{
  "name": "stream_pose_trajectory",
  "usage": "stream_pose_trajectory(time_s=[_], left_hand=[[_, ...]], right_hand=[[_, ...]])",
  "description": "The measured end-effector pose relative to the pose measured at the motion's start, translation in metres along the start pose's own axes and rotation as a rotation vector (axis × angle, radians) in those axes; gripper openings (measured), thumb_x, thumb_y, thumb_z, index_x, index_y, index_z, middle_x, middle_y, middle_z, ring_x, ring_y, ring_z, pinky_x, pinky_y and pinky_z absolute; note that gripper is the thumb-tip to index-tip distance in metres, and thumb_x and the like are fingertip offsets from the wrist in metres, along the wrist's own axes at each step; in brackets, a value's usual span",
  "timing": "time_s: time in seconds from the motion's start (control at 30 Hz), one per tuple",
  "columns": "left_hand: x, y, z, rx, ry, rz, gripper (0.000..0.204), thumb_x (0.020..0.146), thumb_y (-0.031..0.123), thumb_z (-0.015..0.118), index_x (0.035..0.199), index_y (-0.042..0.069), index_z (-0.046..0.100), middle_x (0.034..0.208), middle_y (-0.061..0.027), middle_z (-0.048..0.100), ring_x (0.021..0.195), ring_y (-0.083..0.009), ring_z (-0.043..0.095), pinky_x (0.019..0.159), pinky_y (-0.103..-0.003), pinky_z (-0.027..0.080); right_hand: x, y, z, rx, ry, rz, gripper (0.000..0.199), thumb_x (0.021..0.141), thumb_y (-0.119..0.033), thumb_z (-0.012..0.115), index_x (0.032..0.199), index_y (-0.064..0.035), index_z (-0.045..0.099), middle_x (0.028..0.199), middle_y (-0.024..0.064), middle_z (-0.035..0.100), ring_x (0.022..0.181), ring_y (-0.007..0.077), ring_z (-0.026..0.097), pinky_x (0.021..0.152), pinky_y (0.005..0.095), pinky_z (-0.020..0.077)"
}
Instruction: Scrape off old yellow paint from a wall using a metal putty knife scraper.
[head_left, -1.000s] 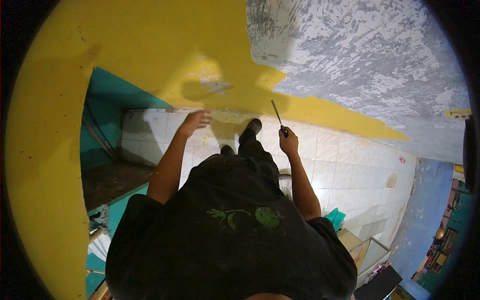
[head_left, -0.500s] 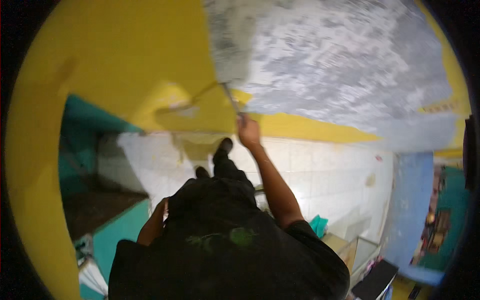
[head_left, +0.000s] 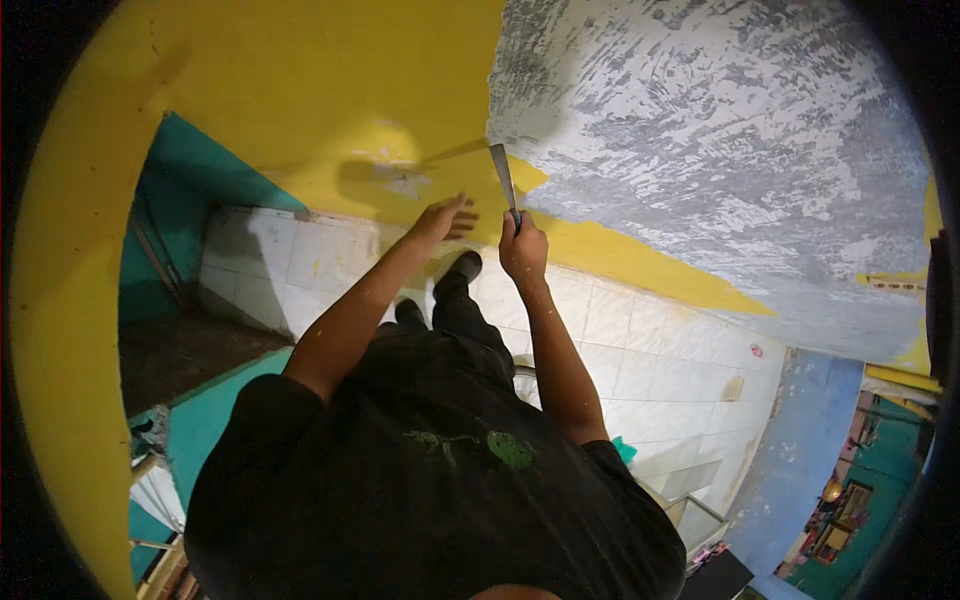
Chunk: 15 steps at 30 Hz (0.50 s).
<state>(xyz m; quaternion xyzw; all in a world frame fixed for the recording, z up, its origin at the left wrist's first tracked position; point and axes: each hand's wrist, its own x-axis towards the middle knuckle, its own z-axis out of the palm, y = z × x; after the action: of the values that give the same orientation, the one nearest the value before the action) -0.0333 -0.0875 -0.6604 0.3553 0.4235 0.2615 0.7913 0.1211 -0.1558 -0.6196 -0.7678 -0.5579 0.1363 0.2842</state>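
Right hand (head_left: 522,250) closed in a fist around the handle of a flat-bladed scraper (head_left: 503,180); blade rising from the top of the fist, long axis steep and leaning slightly to the person's left; blade tip meeting the wall at the boundary between the yellow paint (head_left: 330,90) and the scraped grey patch (head_left: 720,130), which spreads to the right of the tool. Left hand (head_left: 447,217) open, fingers extended and loosely together, lying flat on or just off the yellow paint, just left of and slightly below the blade tip; contact cannot be told. Right hand is the nearer to the tool, being the one that grips it; left hand beside it, apart from the blade. White tiled floor (head_left: 640,330) and the person's dark shoes (head_left: 465,266) show far below the hands.
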Motion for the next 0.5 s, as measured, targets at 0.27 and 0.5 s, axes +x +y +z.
stream_pose_trajectory(time_s=[0.27,0.5], left_hand=[[0.025,0.025,0.084,-0.7,-0.084,0.029,0.034,0.089,0.042,0.042,0.097,0.01,0.051,0.08,-0.0086,0.061,0.076,-0.0194,0.059,0.069,-0.031,0.046],[0.042,0.019,0.091,-0.778,-0.005,0.074,0.035,0.089,0.039,0.042,0.067,0.012,0.044,0.054,-0.0012,0.046,0.075,-0.0237,0.061,0.068,-0.035,0.047]], right_hand=[[0.001,-0.013,-0.014,-0.142,-0.028,0.046,0.031,0.087,-0.032,0.045,0.091,-0.0018,0.051,0.068,0.0238,0.059,0.064,0.041,0.058,0.056,0.0497,0.0453],[0.006,-0.018,-0.016,-0.121,-0.054,0.095,0.036,0.086,-0.032,0.045,0.101,-0.0004,0.05,0.068,0.0257,0.058,0.064,0.043,0.058,0.059,0.0498,0.0467]])
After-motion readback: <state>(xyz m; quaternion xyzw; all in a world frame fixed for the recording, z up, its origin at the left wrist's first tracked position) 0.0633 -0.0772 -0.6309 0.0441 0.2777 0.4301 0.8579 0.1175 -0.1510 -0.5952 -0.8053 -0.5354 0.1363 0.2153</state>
